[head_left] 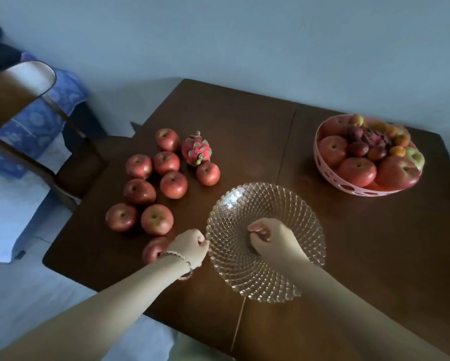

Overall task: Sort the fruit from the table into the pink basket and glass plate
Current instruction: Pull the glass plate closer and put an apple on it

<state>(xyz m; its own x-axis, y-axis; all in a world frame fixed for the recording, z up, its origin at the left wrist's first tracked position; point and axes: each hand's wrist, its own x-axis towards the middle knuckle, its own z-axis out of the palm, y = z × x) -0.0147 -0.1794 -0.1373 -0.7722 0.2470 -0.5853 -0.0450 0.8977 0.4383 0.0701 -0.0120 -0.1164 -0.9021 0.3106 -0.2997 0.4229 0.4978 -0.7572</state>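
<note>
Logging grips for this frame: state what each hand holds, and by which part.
Left hand pinches the glass plate at its near-left rim. Right hand is curled over the plate's centre, holding nothing visible.

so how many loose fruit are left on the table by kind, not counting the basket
red apples: 9, one partly hidden behind the left hand
dragon fruit: 1
total: 10
glass plate: 0 fruit, only the right hand over it

Nine red apples (166, 162) lie loose on the desk (244, 131), one half hidden under a wrist, with one dragon fruit (195, 150) at their 1 o'clock edge. One glass plate (265, 204). One pink basket (349, 187) at 2 o'clock holds at least four apples; its smaller fruit cannot be counted. Two hands (270, 237).
</note>
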